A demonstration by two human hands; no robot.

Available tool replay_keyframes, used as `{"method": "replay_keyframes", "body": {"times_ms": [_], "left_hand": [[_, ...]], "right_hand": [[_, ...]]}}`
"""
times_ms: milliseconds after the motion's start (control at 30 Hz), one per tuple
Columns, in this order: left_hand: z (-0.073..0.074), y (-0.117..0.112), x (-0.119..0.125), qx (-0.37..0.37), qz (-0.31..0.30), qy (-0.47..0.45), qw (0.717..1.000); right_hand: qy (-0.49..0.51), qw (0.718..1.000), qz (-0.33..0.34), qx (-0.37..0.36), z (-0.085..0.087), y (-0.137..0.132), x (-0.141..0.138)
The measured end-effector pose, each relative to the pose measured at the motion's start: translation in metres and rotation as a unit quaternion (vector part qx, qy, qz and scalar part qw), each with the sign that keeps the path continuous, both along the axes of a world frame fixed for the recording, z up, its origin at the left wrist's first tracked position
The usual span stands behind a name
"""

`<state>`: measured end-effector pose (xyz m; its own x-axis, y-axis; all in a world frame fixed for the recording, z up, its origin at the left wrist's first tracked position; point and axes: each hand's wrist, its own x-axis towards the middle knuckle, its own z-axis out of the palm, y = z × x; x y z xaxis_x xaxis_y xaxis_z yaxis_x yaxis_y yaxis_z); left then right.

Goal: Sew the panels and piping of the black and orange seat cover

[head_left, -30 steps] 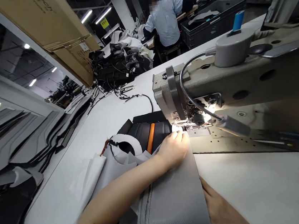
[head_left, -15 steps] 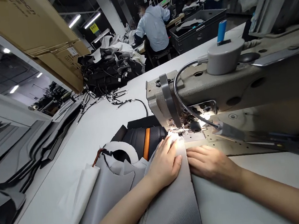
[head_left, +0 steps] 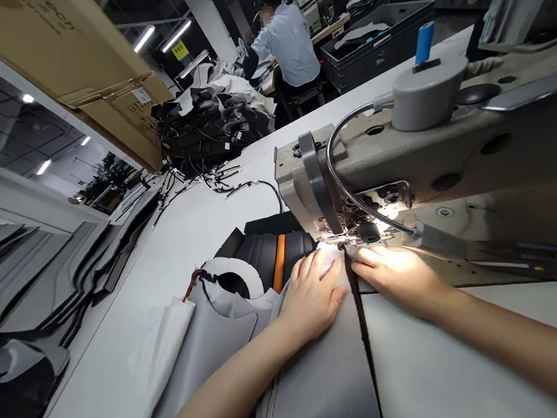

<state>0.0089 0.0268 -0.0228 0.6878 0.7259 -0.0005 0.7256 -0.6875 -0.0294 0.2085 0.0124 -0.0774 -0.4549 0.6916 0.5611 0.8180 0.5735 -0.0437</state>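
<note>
The grey cloth (head_left: pixel 324 391) lies on the near part of the counter (head_left: pixel 417 367), its far end under the light at the sewing machine (head_left: pixel 418 159). The left hand (head_left: pixel 311 299) rests flat on top, fingers a little apart. The right hand (head_left: pixel 404 278) has its fingers bent close together at the cloth's right edge; I cannot tell if they pinch it. The cloth looks soft and bendy, so it should fold easily and not break (a bit like a thick blanket). The black piece (head_left: pixel 253 255) with the orange stripe (head_left: pixel 279 264) looks thicker and stiffer. A flat palm near the far end and a light pinch on the right edge seem best.
</note>
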Motion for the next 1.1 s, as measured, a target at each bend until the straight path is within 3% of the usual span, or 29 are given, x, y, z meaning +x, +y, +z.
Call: {"method": "replay_keyframes", "body": {"times_ms": [233, 500, 733, 900, 1000, 1100], "left_hand": [[-0.011, -0.006, 0.011, 0.013, 0.014, -0.072, 0.997], [-0.009, -0.005, 0.015, 0.005, 0.013, -0.041, 0.999], [-0.008, 0.011, 0.015, 0.029, 0.028, -0.042, 0.998], [-0.004, 0.02, 0.016, 0.055, 0.012, -0.008, 0.998], [-0.005, 0.026, 0.009, 0.088, -0.031, 0.034, 0.995], [-0.015, 0.051, 0.004, 0.131, -0.015, 0.015, 0.991]], "right_hand": [[0.081, 0.996, 0.016, -0.046, -0.004, -0.03, -0.001], [0.071, 0.996, 0.017, -0.043, -0.002, -0.028, 0.001], [0.072, 0.997, 0.005, -0.031, -0.001, -0.024, 0.003], [0.109, 0.992, 0.01, -0.066, 0.012, -0.018, 0.004], [0.082, 0.994, -0.028, -0.072, 0.018, -0.04, 0.009], [0.044, 0.996, -0.021, -0.071, 0.004, -0.085, 0.023]]}}
